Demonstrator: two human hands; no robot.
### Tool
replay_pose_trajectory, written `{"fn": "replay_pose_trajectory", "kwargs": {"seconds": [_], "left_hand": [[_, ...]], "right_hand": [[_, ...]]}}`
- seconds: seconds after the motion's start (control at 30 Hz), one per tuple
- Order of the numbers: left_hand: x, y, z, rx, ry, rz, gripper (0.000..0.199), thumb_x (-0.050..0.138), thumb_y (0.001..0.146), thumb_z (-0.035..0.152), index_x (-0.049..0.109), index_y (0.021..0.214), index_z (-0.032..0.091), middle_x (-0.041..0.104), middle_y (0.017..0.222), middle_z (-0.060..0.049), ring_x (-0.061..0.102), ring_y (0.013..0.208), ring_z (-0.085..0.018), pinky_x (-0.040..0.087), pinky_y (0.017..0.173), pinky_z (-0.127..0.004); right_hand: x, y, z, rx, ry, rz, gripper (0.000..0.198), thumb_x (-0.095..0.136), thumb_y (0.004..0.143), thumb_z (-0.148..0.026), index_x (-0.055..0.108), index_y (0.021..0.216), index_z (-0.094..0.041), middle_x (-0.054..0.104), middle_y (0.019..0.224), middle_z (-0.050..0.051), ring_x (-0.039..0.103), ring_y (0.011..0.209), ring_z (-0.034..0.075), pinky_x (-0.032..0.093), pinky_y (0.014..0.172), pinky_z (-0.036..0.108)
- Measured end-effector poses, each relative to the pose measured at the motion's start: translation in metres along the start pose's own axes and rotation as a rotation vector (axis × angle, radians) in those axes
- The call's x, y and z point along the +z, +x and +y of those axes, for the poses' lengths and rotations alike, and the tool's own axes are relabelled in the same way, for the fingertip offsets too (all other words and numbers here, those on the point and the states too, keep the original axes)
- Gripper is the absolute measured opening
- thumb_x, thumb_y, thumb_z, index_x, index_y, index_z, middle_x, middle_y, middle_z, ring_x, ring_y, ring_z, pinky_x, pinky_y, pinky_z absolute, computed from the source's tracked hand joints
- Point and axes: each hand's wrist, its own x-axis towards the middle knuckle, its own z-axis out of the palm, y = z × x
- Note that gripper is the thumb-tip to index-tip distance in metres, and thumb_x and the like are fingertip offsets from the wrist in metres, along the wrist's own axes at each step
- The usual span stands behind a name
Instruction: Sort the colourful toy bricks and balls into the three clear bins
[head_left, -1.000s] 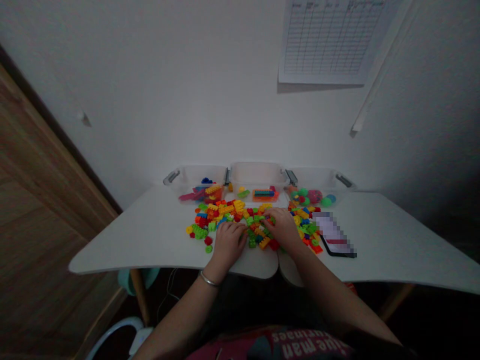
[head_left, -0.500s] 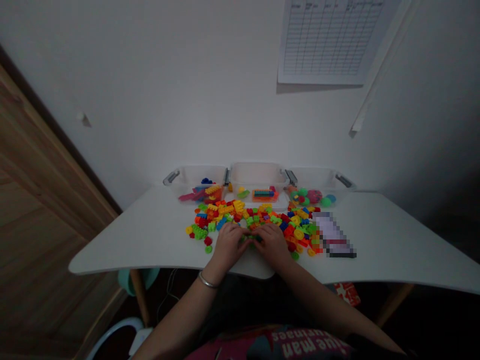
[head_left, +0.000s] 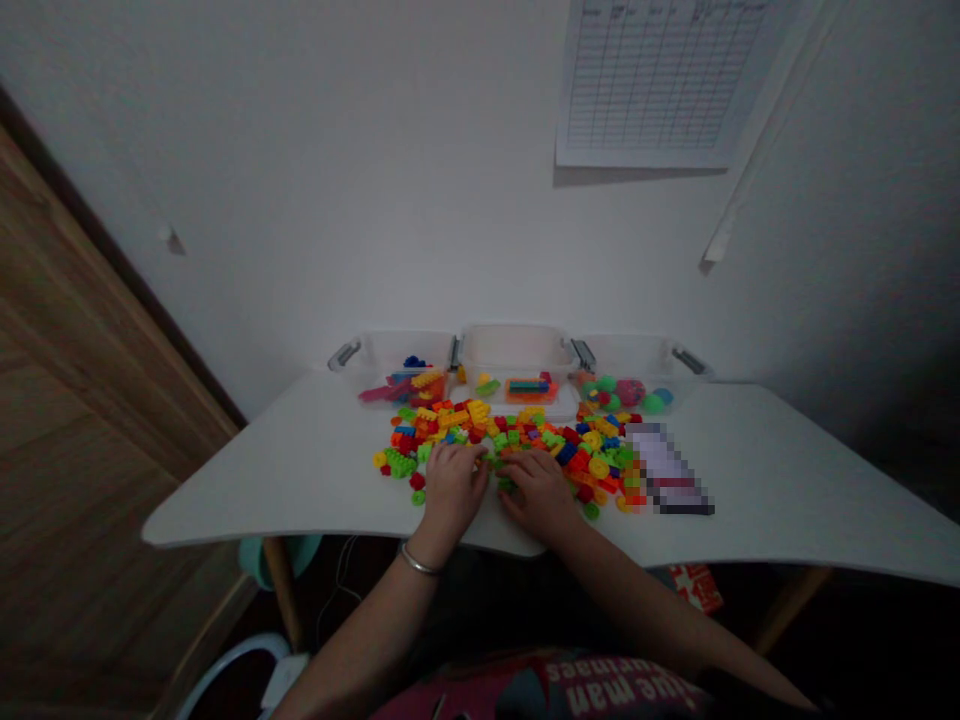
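Note:
My left hand, wearing a silver bangle, is at the front edge of a pile of coloured toy bricks. Its fingers are bent and closed towards the thumb; what is between them is too small and dark to make out. Just to its right, my right hand curls its fingers and thumb around a green toy brick, which is partly hidden. A narrow gap separates the two hands. Loose bricks in yellow, red, orange, blue and green lie around both.
Behind the pile stand three clear bins: the left bin with coloured parts, the middle bin with stacked bricks near it, the right bin with balls. A blurred flat object lies right of the bricks on the white table.
My hands, close together at the fingertips before, have moved slightly apart. The green brick at my right fingers now shows more plainly.

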Motion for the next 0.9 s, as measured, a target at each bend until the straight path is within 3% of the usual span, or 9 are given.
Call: {"fn": "replay_pose_trajectory", "kwargs": {"seconds": [0.17, 0.37, 0.53, 0.67, 0.8, 0.9], "left_hand": [[-0.001, 0.001, 0.003, -0.031, 0.023, -0.035, 0.020, 0.058, 0.084, 0.021, 0.067, 0.102, 0.021, 0.071, 0.092, -0.006, 0.061, 0.093, -0.024, 0.040, 0.097, -0.044], [-0.003, 0.014, -0.004, -0.136, -0.091, -0.032, 0.016, 0.059, 0.082, 0.022, 0.068, 0.095, 0.023, 0.071, 0.092, -0.006, 0.061, 0.092, -0.025, 0.044, 0.088, -0.042], [-0.009, 0.053, -0.024, -0.260, -0.367, 0.135, 0.016, 0.057, 0.081, 0.024, 0.061, 0.096, 0.020, 0.066, 0.087, -0.004, 0.061, 0.086, -0.019, 0.047, 0.083, -0.034], [-0.016, 0.093, -0.048, -0.388, -0.529, 0.328, 0.020, 0.059, 0.078, 0.023, 0.049, 0.096, 0.020, 0.057, 0.084, 0.001, 0.057, 0.071, -0.012, 0.047, 0.067, -0.025], [-0.028, 0.124, -0.071, -0.369, -0.295, 0.326, 0.013, 0.050, 0.086, 0.021, 0.053, 0.098, 0.019, 0.059, 0.090, -0.002, 0.058, 0.077, -0.014, 0.047, 0.072, -0.026], [-0.038, 0.135, -0.086, -0.313, 0.063, 0.155, 0.020, 0.047, 0.089, 0.024, 0.063, 0.101, 0.021, 0.063, 0.103, -0.008, 0.061, 0.090, -0.021, 0.047, 0.080, -0.033]], "right_hand": [[0.006, 0.001, 0.004, -0.027, -0.025, 0.017, 0.012, 0.067, 0.079, -0.019, 0.068, 0.090, -0.023, 0.072, 0.106, 0.003, 0.059, 0.106, 0.024, 0.034, 0.107, 0.048], [0.008, 0.001, 0.007, 0.018, -0.029, -0.003, 0.017, 0.066, 0.078, -0.017, 0.068, 0.094, -0.023, 0.072, 0.101, 0.003, 0.059, 0.105, 0.023, 0.034, 0.109, 0.047], [0.005, 0.002, 0.004, 0.054, -0.044, -0.039, 0.020, 0.067, 0.076, -0.020, 0.069, 0.097, -0.021, 0.071, 0.097, 0.005, 0.059, 0.103, 0.024, 0.033, 0.110, 0.047], [0.003, 0.003, 0.002, 0.068, -0.047, -0.048, 0.020, 0.065, 0.076, -0.019, 0.069, 0.096, -0.022, 0.071, 0.095, 0.005, 0.059, 0.101, 0.024, 0.033, 0.110, 0.046], [0.003, 0.003, 0.003, 0.069, -0.043, -0.050, 0.020, 0.065, 0.076, -0.020, 0.069, 0.095, -0.022, 0.071, 0.096, 0.005, 0.059, 0.100, 0.023, 0.033, 0.110, 0.045], [0.005, 0.003, 0.005, 0.059, -0.048, -0.045, 0.020, 0.065, 0.076, -0.020, 0.069, 0.095, -0.022, 0.071, 0.096, 0.004, 0.059, 0.100, 0.023, 0.033, 0.110, 0.044]]}}
